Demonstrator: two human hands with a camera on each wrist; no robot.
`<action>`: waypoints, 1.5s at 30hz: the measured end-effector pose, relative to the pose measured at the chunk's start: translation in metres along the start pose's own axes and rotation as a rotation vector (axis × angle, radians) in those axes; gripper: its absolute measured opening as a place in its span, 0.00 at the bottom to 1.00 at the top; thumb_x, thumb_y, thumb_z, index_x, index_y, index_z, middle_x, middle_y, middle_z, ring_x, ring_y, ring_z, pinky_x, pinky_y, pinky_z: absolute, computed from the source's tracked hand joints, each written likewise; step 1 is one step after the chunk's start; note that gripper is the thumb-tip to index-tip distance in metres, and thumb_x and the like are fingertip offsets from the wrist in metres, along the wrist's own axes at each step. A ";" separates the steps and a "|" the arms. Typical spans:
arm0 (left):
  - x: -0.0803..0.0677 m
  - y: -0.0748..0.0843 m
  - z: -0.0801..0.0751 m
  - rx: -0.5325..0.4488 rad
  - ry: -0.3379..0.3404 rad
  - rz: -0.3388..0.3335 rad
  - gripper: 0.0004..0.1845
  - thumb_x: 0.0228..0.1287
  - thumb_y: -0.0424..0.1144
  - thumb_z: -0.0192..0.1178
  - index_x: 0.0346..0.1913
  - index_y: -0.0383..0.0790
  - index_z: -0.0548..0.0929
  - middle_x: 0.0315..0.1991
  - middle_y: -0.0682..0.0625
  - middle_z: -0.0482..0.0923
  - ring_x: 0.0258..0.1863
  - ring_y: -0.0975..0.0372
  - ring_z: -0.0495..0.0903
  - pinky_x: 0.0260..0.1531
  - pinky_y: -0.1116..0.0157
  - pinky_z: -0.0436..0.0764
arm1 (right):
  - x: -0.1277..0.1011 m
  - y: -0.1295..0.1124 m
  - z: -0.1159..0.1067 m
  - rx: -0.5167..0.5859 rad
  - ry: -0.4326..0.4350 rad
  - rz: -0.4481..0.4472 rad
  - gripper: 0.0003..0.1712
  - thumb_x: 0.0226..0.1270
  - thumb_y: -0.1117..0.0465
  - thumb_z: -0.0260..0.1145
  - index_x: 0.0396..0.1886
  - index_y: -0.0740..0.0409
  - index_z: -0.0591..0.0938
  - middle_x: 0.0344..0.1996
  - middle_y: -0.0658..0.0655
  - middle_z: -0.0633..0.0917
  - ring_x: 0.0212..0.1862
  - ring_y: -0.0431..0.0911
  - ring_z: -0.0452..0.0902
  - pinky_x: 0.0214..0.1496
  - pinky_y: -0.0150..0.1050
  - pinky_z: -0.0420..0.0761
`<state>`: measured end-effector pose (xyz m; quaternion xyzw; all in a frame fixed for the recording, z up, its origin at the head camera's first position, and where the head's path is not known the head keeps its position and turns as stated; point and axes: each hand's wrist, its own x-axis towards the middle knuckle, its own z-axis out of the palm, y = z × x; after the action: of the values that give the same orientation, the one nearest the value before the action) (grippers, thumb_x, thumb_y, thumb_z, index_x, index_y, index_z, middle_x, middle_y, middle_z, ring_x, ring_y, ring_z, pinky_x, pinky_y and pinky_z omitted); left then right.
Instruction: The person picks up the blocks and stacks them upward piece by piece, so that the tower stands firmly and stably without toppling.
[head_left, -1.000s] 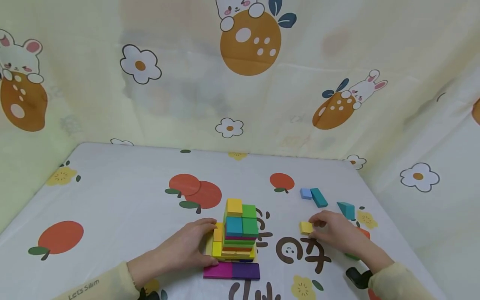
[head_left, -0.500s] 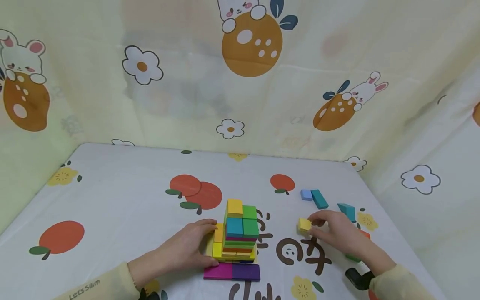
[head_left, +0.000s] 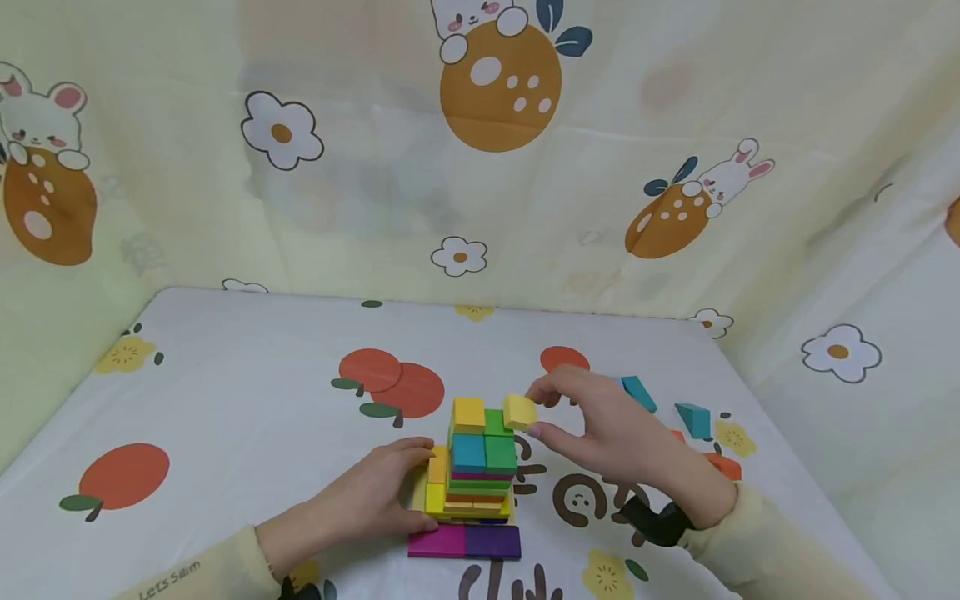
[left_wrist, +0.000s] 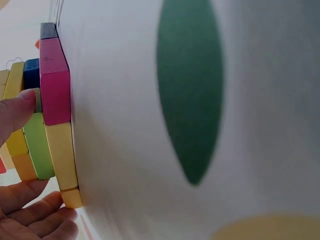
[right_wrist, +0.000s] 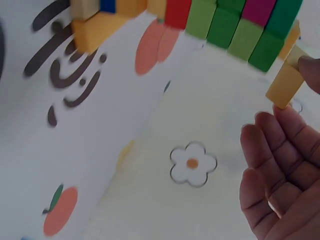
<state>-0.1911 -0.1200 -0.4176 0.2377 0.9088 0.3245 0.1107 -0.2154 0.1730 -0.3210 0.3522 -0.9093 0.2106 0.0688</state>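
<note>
A tower of coloured blocks (head_left: 470, 454) stands on the table, a yellow block (head_left: 469, 415) and a green block (head_left: 497, 422) at its top. My left hand (head_left: 375, 492) grips the tower's lower left side. In the left wrist view its thumb (left_wrist: 20, 106) presses the front, and its other fingers (left_wrist: 37, 212) are at the rear. With thumb and fingertips, my right hand (head_left: 607, 421) pinches a pale yellow block (head_left: 519, 412) just over the tower's right top edge. The right wrist view shows that pinched block (right_wrist: 286, 85) close to the green blocks.
Magenta (head_left: 437, 542) and purple (head_left: 492, 542) flat blocks lie along the tower's front. To the right are a teal block (head_left: 639, 394), a teal wedge (head_left: 693, 420) and an orange block (head_left: 724, 466). A patterned cloth wall (head_left: 360, 208) rises behind the table.
My right hand has lifted the pale yellow block off the table and carried it left and up to the tower's top. My left hand has stayed put.
</note>
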 end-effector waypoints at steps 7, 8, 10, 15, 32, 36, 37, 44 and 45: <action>0.002 0.000 0.000 0.012 -0.009 0.014 0.42 0.50 0.49 0.80 0.65 0.31 0.78 0.68 0.40 0.75 0.69 0.44 0.73 0.69 0.43 0.74 | 0.006 -0.008 0.003 0.033 -0.051 0.067 0.15 0.66 0.56 0.73 0.51 0.48 0.83 0.43 0.44 0.85 0.47 0.39 0.77 0.51 0.42 0.84; 0.002 0.001 0.000 0.010 -0.011 0.013 0.42 0.50 0.49 0.80 0.65 0.31 0.78 0.68 0.40 0.75 0.69 0.44 0.73 0.69 0.43 0.74 | 0.006 -0.008 0.003 0.037 -0.053 0.070 0.15 0.67 0.56 0.74 0.51 0.48 0.83 0.43 0.44 0.85 0.47 0.39 0.77 0.51 0.42 0.84; 0.002 0.001 0.000 0.007 -0.012 0.011 0.42 0.50 0.49 0.80 0.65 0.31 0.78 0.68 0.40 0.75 0.69 0.44 0.73 0.69 0.43 0.74 | 0.007 -0.009 0.004 0.038 -0.055 0.069 0.14 0.67 0.55 0.73 0.51 0.48 0.83 0.43 0.43 0.84 0.47 0.38 0.77 0.51 0.42 0.84; 0.002 0.001 -0.001 0.007 -0.008 0.015 0.41 0.50 0.49 0.80 0.65 0.31 0.78 0.68 0.39 0.75 0.69 0.43 0.73 0.69 0.43 0.74 | 0.008 -0.008 0.005 0.044 -0.059 0.056 0.14 0.68 0.53 0.73 0.51 0.47 0.83 0.43 0.41 0.84 0.48 0.38 0.77 0.51 0.40 0.84; 0.001 -0.001 0.000 -0.002 -0.005 0.011 0.41 0.50 0.48 0.80 0.64 0.31 0.78 0.68 0.39 0.75 0.68 0.43 0.73 0.69 0.43 0.73 | 0.012 -0.012 0.005 0.056 -0.091 0.066 0.15 0.68 0.52 0.72 0.52 0.46 0.82 0.44 0.41 0.83 0.49 0.39 0.78 0.53 0.42 0.85; 0.001 -0.001 0.001 -0.007 -0.006 0.003 0.41 0.50 0.49 0.80 0.64 0.31 0.78 0.68 0.39 0.75 0.69 0.43 0.73 0.69 0.42 0.73 | 0.013 -0.012 0.005 0.054 -0.099 0.078 0.16 0.68 0.51 0.72 0.53 0.46 0.82 0.44 0.41 0.83 0.49 0.39 0.77 0.53 0.42 0.85; 0.001 0.000 0.001 -0.008 -0.008 0.001 0.41 0.50 0.49 0.80 0.64 0.31 0.78 0.68 0.39 0.75 0.69 0.43 0.73 0.69 0.42 0.73 | 0.012 -0.012 0.005 0.055 -0.101 0.079 0.16 0.68 0.51 0.72 0.53 0.46 0.82 0.44 0.41 0.83 0.49 0.40 0.78 0.53 0.42 0.84; 0.001 0.000 0.000 -0.011 -0.008 -0.008 0.41 0.50 0.49 0.80 0.65 0.32 0.78 0.68 0.39 0.75 0.69 0.43 0.73 0.69 0.42 0.74 | 0.015 0.014 -0.007 0.041 0.041 0.055 0.12 0.75 0.59 0.64 0.53 0.56 0.84 0.44 0.49 0.87 0.43 0.42 0.81 0.46 0.40 0.83; 0.000 0.000 -0.001 -0.011 -0.008 -0.009 0.41 0.50 0.49 0.80 0.65 0.32 0.78 0.68 0.39 0.75 0.69 0.43 0.73 0.69 0.42 0.74 | 0.016 0.024 -0.010 0.035 0.066 0.079 0.12 0.77 0.60 0.63 0.54 0.58 0.84 0.43 0.51 0.87 0.42 0.44 0.81 0.45 0.41 0.83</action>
<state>-0.1916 -0.1200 -0.4171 0.2343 0.9077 0.3278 0.1171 -0.2434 0.1837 -0.3159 0.3099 -0.9160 0.2405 0.0840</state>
